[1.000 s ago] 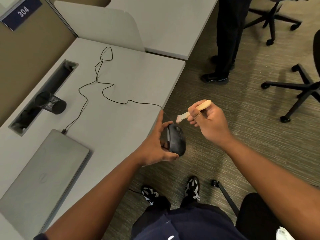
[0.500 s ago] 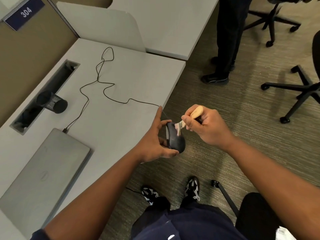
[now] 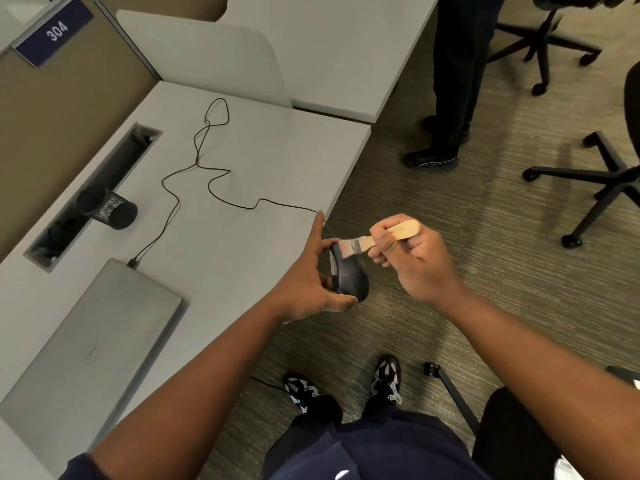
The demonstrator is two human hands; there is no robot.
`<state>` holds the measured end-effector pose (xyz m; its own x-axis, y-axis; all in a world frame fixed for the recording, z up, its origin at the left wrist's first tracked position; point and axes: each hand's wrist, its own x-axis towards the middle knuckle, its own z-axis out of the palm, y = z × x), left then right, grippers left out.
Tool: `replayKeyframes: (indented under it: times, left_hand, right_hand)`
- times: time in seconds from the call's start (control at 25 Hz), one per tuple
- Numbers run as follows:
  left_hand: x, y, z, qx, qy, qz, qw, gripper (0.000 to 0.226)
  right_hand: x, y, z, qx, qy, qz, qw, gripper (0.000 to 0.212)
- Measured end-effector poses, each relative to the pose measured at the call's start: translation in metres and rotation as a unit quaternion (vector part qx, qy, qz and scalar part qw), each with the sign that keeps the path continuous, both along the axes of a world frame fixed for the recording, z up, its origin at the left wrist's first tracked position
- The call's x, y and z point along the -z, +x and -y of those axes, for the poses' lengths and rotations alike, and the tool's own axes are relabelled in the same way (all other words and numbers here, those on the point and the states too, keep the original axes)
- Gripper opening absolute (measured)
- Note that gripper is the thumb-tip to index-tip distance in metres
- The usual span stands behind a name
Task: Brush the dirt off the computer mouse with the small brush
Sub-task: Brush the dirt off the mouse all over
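A black wired computer mouse (image 3: 351, 277) is held on its side in the air, just past the desk's front edge. My left hand (image 3: 308, 278) grips it from the left, thumb under its rear and index finger pointing up. My right hand (image 3: 415, 263) pinches the wooden handle of a small brush (image 3: 377, 239). The brush's pale bristles touch the front upper part of the mouse. The mouse's thin black cable (image 3: 214, 181) winds across the grey desk (image 3: 277, 161) to a closed laptop.
A closed grey laptop (image 3: 86, 348) lies at the desk's near left. A black mesh cup (image 3: 105, 209) sits by the cable slot (image 3: 93, 195). Someone's legs (image 3: 450, 81) stand on the carpet beyond. Office chair bases (image 3: 595, 178) are at the right.
My right hand brought the brush down from above the mouse onto it, and has now drawn back to the right a little with the bristles at the mouse's front. My left hand tilted the mouse slightly.
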<state>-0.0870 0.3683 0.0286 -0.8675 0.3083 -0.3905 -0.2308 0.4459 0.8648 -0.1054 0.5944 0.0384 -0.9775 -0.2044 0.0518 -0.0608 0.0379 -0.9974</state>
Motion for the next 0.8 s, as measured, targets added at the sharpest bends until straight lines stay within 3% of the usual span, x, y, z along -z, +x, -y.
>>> replayKeyframes:
  times: [0.08,0.2,0.32,0.48,0.64,0.8]
  left_hand:
    - [-0.002,-0.002,-0.001,-0.002,-0.009,-0.002,1.0,0.15]
    - [-0.006,-0.004,-0.003,0.001,-0.032,-0.011,0.999,0.152]
    - [-0.007,-0.004,-0.005,0.0,-0.056,-0.014,0.998,0.152]
    - [-0.006,-0.002,-0.003,0.01,-0.058,-0.009,0.998,0.151]
    - [-0.009,0.0,-0.002,0.017,-0.063,-0.014,0.998,0.15]
    - [-0.007,-0.002,-0.002,0.009,-0.07,-0.013,0.997,0.154]
  right_hand:
    - [-0.006,-0.003,0.001,-0.025,-0.077,0.093,0.992,0.018]
    - [-0.01,-0.01,-0.002,-0.073,-0.055,0.153,0.984,0.016]
    - [-0.01,-0.011,-0.002,-0.091,-0.008,0.151,0.984,0.015]
    - [-0.013,-0.014,-0.002,-0.067,0.066,0.074,0.993,0.016]
    - [-0.019,-0.016,-0.002,-0.126,0.012,0.109,0.986,0.018]
    - [-0.012,-0.014,0.003,-0.163,0.051,0.1,0.98,0.012]
